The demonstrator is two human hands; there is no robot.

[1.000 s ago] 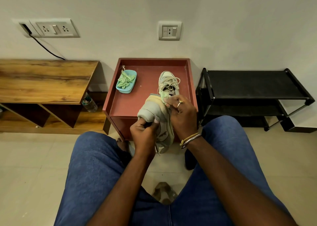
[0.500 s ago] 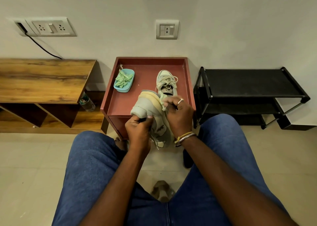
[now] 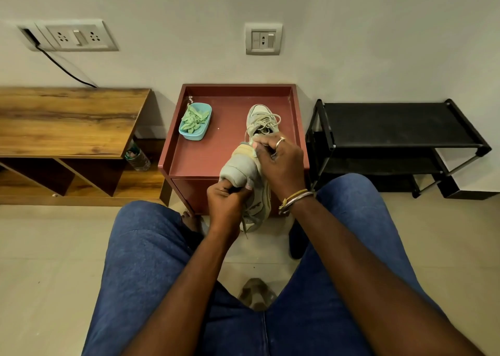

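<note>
now, head view: the grey shoe (image 3: pixel 239 173) hangs between both hands over the red table's (image 3: pixel 200 163) front edge, long axis running up and away. left hand (image 3: pixel 226 203) clamps the near rounded end; right hand (image 3: pixel 281 163) curls round the far rim, nearer the work.
</note>
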